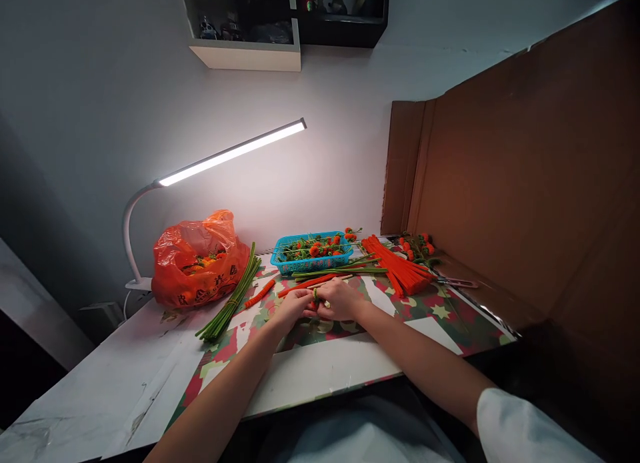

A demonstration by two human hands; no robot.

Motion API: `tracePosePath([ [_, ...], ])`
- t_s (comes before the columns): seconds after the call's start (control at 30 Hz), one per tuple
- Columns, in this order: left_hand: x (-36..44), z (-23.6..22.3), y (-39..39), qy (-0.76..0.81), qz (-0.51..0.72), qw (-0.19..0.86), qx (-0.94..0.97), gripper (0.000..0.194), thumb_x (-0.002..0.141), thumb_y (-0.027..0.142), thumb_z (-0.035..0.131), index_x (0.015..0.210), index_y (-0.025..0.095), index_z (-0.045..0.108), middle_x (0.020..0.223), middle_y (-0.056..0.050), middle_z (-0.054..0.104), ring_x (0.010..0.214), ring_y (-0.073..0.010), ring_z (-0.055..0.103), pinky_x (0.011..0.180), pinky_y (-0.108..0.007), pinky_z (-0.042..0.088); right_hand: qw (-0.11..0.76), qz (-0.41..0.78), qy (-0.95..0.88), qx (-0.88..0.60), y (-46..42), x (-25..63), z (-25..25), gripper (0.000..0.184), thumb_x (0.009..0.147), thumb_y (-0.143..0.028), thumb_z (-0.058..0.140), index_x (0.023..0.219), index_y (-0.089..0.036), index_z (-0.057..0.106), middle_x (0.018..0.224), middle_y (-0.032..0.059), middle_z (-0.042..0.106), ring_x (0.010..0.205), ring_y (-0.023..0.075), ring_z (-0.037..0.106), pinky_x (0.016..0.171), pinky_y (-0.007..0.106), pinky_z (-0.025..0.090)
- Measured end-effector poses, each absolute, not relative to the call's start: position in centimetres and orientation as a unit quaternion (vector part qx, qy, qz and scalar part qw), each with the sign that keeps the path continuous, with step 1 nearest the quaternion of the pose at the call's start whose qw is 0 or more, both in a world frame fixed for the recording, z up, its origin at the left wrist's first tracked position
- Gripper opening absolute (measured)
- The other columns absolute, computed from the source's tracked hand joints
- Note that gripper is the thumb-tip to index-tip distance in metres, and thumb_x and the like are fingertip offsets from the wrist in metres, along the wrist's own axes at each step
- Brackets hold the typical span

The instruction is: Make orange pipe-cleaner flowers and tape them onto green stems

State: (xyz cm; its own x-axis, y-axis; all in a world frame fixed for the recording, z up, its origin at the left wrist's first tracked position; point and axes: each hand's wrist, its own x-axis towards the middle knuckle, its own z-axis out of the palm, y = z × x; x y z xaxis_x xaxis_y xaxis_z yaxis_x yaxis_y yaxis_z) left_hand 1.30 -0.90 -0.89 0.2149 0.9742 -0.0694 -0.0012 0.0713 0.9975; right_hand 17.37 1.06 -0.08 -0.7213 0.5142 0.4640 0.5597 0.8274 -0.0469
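One small green piece (315, 294), between left hand (294, 308) and right hand (339, 300), both about as near. Both hands pinched on it; its long way too small to tell. Red stick (293, 290) on tabletop (90, 396) just far of hands, running near-left to far-right. Beyond, blue basket (285, 266). Far left, red bag (173, 276): dark writing (210, 291), too blurry to read.

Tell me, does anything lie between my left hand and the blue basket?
Yes: just beyond your left hand lies a long red piece, and past it green stems lie in front of the blue basket.
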Motion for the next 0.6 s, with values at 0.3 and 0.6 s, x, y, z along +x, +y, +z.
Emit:
tracePosePath([
  [0.3, 1.54, -0.47, -1.17, 0.44, 0.502, 0.525, 0.528, 0.033, 0.057, 0.04, 0.076, 0.073, 0.014, 0.064, 0.076, -0.004, 0.065, 0.068, -0.0145, 0.062, 0.067, -0.029, 0.055, 0.364, 0.125, -0.866, -0.318, 1.23, 18.03, -0.42, 0.004, 0.071, -0.018, 0.055, 0.074, -0.018, 0.052, 0.067, -0.0024, 0.054, 0.06, 0.0105, 0.046, 0.055, 0.021, 0.032],
  [0.6, 1.63, 0.05, -1.16, 0.435, 0.53, 0.505, 0.524, 0.041, 0.056, 0.048, 0.076, 0.073, 0.014, 0.062, 0.075, -0.002, 0.062, 0.068, -0.0155, 0.061, 0.072, -0.035, 0.056, 0.435, 0.21, -0.811, -0.33, 1.22, 17.23, -0.61, 0.005, 0.071, -0.014, 0.057, 0.072, -0.018, 0.053, 0.066, -0.0026, 0.053, 0.061, 0.0105, 0.048, 0.056, 0.021, 0.037],
])
